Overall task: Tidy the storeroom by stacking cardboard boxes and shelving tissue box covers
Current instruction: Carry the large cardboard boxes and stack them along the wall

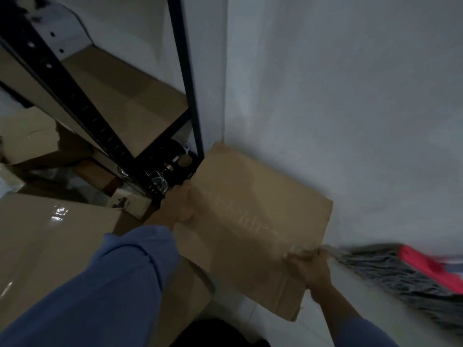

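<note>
A taped cardboard box [255, 221] is held in the corner between the wall [350, 96] and the black shelving unit [186, 78], partly over another carton [186, 291]. It is judged stiff and fairly light, though its glossy tape strip may be slippery, so opposite edges are best taken. Its left edge is gripped by the left hand [179, 205], its near right edge by the curled fingers of the right hand [309, 267]. A mop [400, 274] lies just beside.

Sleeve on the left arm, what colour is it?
Blue. The left sleeve shows best in the head view, low on the left.
</note>
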